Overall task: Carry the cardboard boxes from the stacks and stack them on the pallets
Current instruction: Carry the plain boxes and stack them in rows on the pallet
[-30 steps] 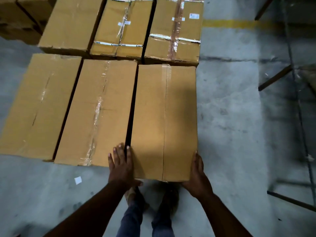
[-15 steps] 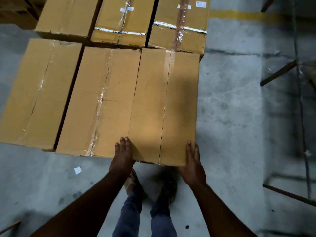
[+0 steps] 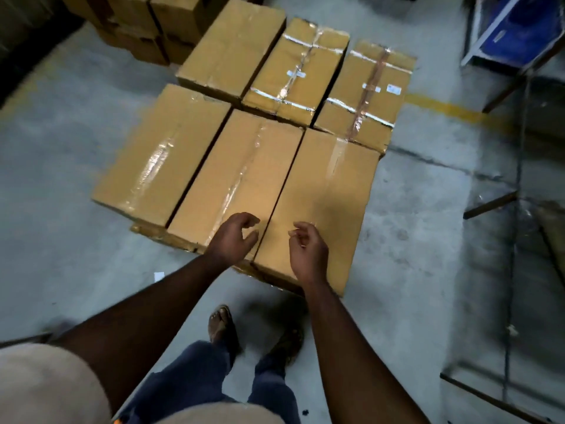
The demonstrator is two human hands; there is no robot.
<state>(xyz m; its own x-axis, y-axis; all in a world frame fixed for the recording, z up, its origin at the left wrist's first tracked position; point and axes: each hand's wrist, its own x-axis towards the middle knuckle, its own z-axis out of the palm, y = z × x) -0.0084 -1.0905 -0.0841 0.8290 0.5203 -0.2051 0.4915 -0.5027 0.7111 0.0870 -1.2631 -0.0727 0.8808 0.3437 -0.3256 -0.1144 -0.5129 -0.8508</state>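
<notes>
Several brown cardboard boxes lie flat in two rows on the floor. The near right box [image 3: 324, 194] sits flush against the middle box [image 3: 241, 169], with a third box [image 3: 159, 154] to their left. A back row [image 3: 299, 71] lies beyond them. My left hand [image 3: 230, 237] hovers above the near end of the middle box, fingers loosely curled, holding nothing. My right hand [image 3: 307, 252] hovers above the near end of the right box, also loose and empty. What the boxes rest on is hidden, apart from a crumpled edge of cardboard [image 3: 162, 235] under the front row.
More boxes are stacked at the back left [image 3: 143, 29]. A metal rack frame [image 3: 516, 185] with a blue item [image 3: 526, 26] stands on the right. A yellow floor line [image 3: 443, 108] runs behind the boxes. My feet [image 3: 223, 325] stand on grey concrete just before the boxes.
Both hands have come off the near end of the right box and lifted above it. The box now lies flush with the row. The view has pulled back and turned.
</notes>
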